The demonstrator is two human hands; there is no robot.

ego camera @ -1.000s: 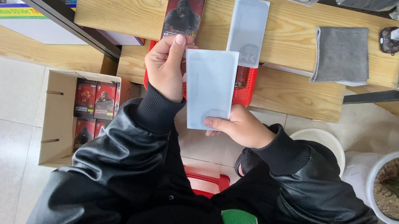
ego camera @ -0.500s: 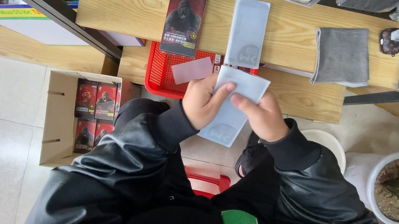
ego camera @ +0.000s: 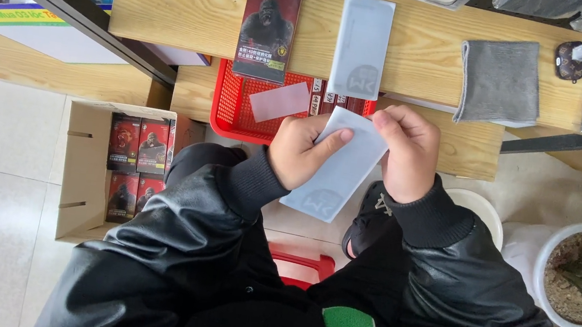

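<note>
Both hands meet over the lap in the head view, sharing 1 pale blue-grey sleeve (ego camera: 339, 168) held tilted, its top corner up by the right fingers and its lower end hanging toward the knees. The left hand (ego camera: 300, 153) grips it from the left side, thumb laid across the face and fingers curled behind, which steadies the flat piece. The right hand (ego camera: 406, 156) pinches the upper right edge with bent fingers, a grip that looks suited to working at that end; whether the end is open I cannot tell. The sleeve sits just in front of the red basket (ego camera: 232, 107), which holds a small pinkish slip (ego camera: 279, 101) and some packs, close enough to drop things in. On the wooden bench (ego camera: 177, 2) above lie a dark printed box (ego camera: 269, 24) and a second pale sleeve (ego camera: 361, 45) side by side, flat and within reach, plus a grey cloth (ego camera: 499, 82) further right. Left of the knees a cardboard carton (ego camera: 83, 174) stands open with red boxes (ego camera: 135, 165) stacked inside. A white pot (ego camera: 552, 254) with a plant sits at far right.
</note>
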